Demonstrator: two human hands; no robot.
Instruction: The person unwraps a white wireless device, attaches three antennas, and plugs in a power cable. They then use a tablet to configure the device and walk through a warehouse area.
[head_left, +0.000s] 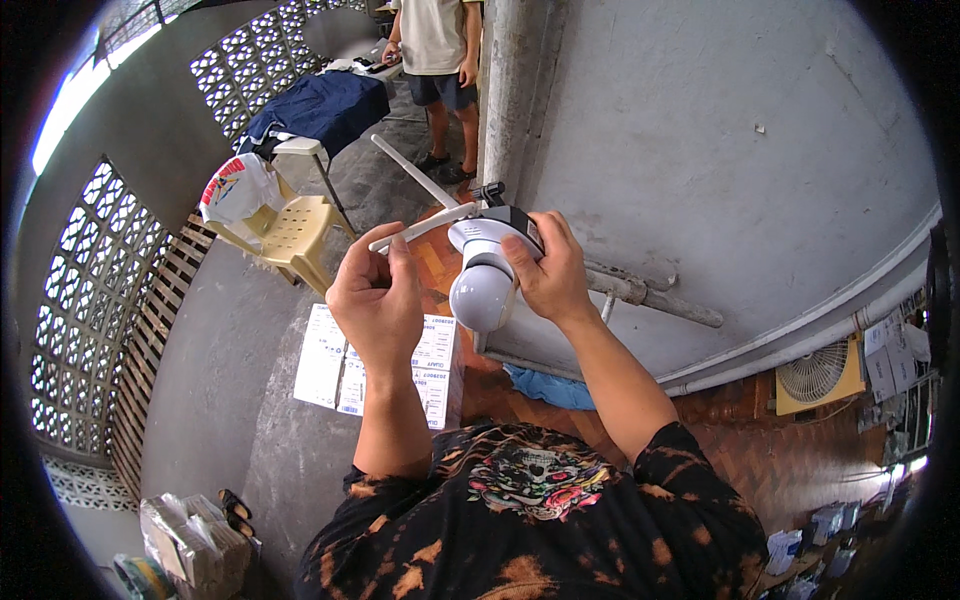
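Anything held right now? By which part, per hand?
A white, round-headed camera. The right hand grips its body beside the dark base; the left hand pinches the nearer slim white antenna toward its free end.

On the floor [215, 370] stand a white printed carton [435, 385] and a cream plastic chair [300, 226].

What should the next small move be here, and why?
Probably ease the lower antenna toward the upper antenna with the left hand, while the right hand steadies the white camera: the left hand seems to pinch that antenna near its free end, the right grips the camera, and the antennas splay apart.
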